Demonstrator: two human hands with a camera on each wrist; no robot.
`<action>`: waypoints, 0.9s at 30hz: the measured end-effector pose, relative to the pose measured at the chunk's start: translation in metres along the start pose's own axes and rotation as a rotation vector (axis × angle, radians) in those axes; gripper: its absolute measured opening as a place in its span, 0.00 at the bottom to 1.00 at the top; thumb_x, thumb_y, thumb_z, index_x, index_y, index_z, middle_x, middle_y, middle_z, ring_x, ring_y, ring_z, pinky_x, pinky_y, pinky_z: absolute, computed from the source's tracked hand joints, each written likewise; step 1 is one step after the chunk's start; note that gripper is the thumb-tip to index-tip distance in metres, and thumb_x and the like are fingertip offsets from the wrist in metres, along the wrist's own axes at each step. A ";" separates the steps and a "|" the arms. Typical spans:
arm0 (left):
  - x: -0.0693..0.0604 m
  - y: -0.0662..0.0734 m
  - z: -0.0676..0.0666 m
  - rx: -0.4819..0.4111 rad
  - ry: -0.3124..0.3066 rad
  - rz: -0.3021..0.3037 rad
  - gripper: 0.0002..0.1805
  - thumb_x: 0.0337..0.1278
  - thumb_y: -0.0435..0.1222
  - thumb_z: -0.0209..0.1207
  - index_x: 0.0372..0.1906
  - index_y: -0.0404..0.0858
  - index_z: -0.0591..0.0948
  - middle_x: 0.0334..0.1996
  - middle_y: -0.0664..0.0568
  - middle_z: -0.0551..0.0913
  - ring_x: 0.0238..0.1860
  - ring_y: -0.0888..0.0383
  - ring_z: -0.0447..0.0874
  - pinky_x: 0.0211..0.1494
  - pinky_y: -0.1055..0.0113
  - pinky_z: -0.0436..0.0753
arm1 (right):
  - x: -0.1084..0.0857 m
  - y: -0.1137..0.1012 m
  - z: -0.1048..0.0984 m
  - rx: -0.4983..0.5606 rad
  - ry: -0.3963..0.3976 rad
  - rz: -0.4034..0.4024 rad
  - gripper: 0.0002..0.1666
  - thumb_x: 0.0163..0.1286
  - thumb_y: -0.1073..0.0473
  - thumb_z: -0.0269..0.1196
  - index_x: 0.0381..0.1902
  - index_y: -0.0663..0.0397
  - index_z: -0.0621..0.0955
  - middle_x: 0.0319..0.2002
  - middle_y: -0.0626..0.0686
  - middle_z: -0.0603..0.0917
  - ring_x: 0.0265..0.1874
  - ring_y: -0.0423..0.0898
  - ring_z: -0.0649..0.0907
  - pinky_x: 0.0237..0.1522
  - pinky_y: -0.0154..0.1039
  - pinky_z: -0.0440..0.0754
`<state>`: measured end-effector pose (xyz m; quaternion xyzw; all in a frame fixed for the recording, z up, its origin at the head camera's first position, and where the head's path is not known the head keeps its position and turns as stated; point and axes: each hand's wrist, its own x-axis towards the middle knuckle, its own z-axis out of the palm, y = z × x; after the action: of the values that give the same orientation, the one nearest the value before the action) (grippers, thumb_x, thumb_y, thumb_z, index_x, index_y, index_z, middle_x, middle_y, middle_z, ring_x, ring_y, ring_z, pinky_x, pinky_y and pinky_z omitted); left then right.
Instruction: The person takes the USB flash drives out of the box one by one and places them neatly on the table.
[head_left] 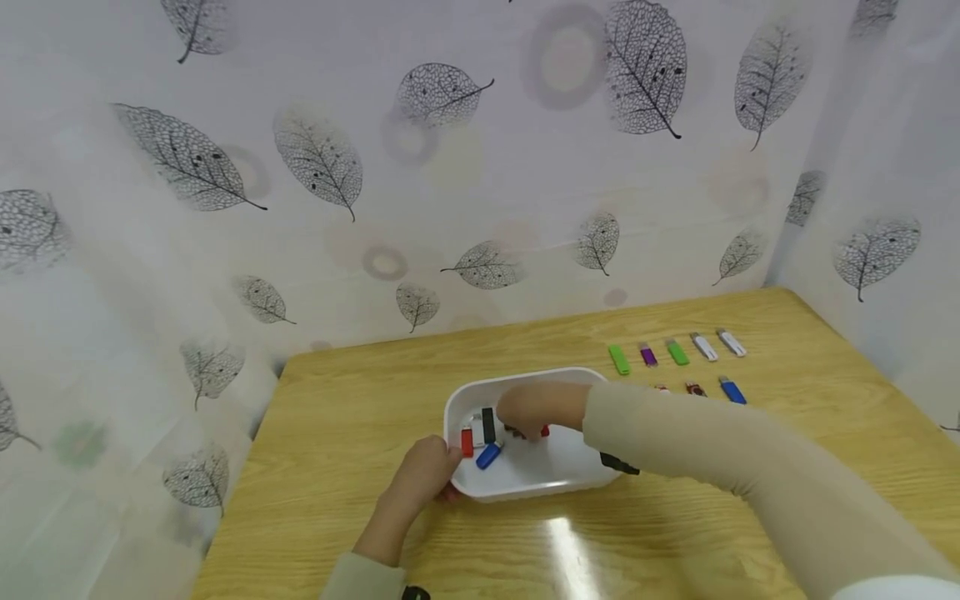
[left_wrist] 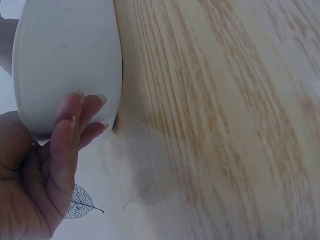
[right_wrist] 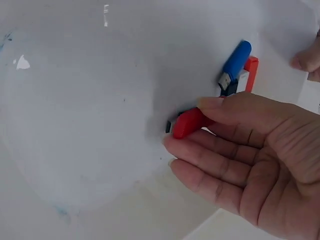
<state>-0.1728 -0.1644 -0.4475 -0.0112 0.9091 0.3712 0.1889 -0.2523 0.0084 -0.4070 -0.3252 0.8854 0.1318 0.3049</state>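
Observation:
My left hand (head_left: 425,471) grips the left end of a white plastic tray (head_left: 555,468), thumb at the rim and fingers against the outer wall (left_wrist: 70,55). Inside the tray, my right hand (head_left: 528,407) pinches a red USB flash drive (right_wrist: 189,122) between thumb and fingers; its metal plug points away from the palm. To the left of that hand, in the tray, lie a blue flash drive (head_left: 489,455), a red one (head_left: 467,442), a white one (head_left: 477,431) and a black one (head_left: 489,425). Part of the tray's right side is hidden by my right arm.
On the wooden table (head_left: 352,392), right of the tray, several flash drives lie in rows, including a light green one (head_left: 618,359), a purple one (head_left: 648,355) and a blue one (head_left: 732,390). My right sleeve covers part of the nearer row. A leaf-patterned curtain (head_left: 487,183) stands behind.

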 end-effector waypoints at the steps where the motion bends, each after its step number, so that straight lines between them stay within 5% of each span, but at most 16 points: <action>1: 0.001 0.000 0.000 0.002 0.001 -0.003 0.13 0.59 0.33 0.47 0.26 0.30 0.76 0.12 0.49 0.77 0.12 0.59 0.77 0.16 0.69 0.78 | -0.002 0.002 -0.001 -0.004 -0.001 -0.003 0.09 0.57 0.66 0.67 0.28 0.50 0.76 0.22 0.47 0.78 0.21 0.40 0.76 0.26 0.31 0.78; 6: 0.002 0.001 0.001 0.005 -0.005 -0.024 0.13 0.60 0.34 0.47 0.26 0.30 0.76 0.12 0.48 0.77 0.13 0.59 0.77 0.16 0.70 0.78 | -0.014 0.016 -0.009 0.061 0.019 0.022 0.09 0.56 0.65 0.68 0.28 0.51 0.77 0.22 0.48 0.79 0.21 0.41 0.78 0.25 0.31 0.78; 14: 0.002 0.001 0.005 -0.004 -0.009 -0.029 0.13 0.60 0.35 0.48 0.26 0.31 0.77 0.12 0.48 0.78 0.13 0.58 0.77 0.17 0.69 0.78 | -0.045 0.050 -0.021 0.208 0.188 0.014 0.10 0.55 0.68 0.63 0.21 0.52 0.73 0.18 0.47 0.75 0.16 0.39 0.74 0.18 0.29 0.70; 27: -0.002 0.003 0.000 -0.007 -0.017 -0.023 0.14 0.62 0.36 0.47 0.28 0.30 0.76 0.14 0.48 0.78 0.14 0.58 0.78 0.18 0.70 0.79 | -0.096 0.121 -0.001 0.397 0.174 0.079 0.18 0.54 0.71 0.57 0.09 0.51 0.70 0.08 0.46 0.69 0.10 0.38 0.63 0.14 0.28 0.58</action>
<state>-0.1720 -0.1623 -0.4446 -0.0192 0.9060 0.3722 0.2009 -0.2748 0.1467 -0.3416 -0.2342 0.9290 -0.0618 0.2800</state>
